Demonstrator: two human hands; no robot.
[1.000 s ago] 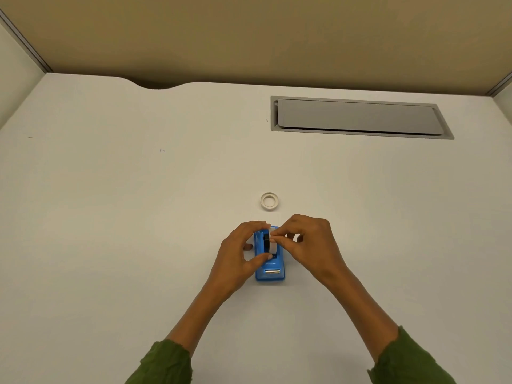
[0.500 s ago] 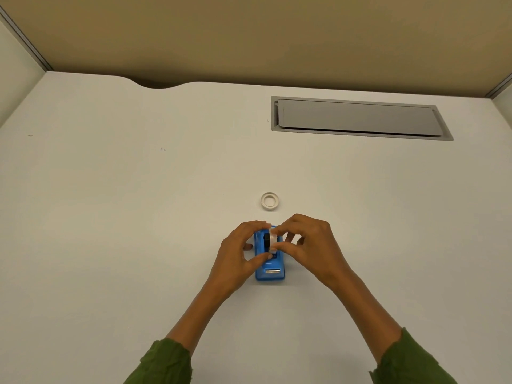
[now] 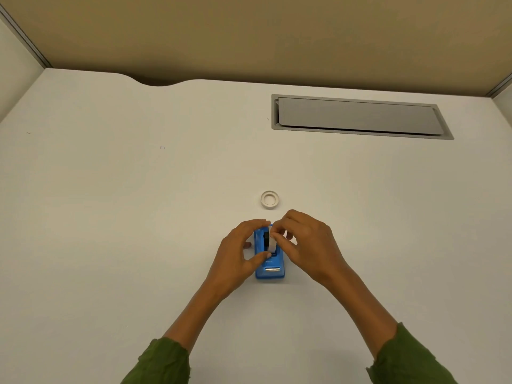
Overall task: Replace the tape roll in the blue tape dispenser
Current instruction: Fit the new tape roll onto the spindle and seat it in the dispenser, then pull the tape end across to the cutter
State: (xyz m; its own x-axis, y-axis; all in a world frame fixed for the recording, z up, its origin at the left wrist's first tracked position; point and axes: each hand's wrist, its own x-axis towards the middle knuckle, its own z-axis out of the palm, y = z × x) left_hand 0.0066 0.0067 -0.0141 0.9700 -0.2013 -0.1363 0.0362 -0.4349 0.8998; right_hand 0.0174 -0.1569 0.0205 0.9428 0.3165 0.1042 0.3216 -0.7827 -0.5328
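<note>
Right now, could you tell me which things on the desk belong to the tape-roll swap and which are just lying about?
Part of the job:
- blue tape dispenser, steadied by the left hand
- white tape roll at its cradle, pinched by the right hand
- second white ring lying flat beyond it

Just there:
- grey cable hatch
- desk

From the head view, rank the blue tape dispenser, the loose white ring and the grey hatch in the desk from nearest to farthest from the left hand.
1. Blue tape dispenser: touching the left hand, just to its right.
2. Loose white ring: lying flat on the desk beyond the hands.
3. Grey hatch: far back, towards the right.
</note>
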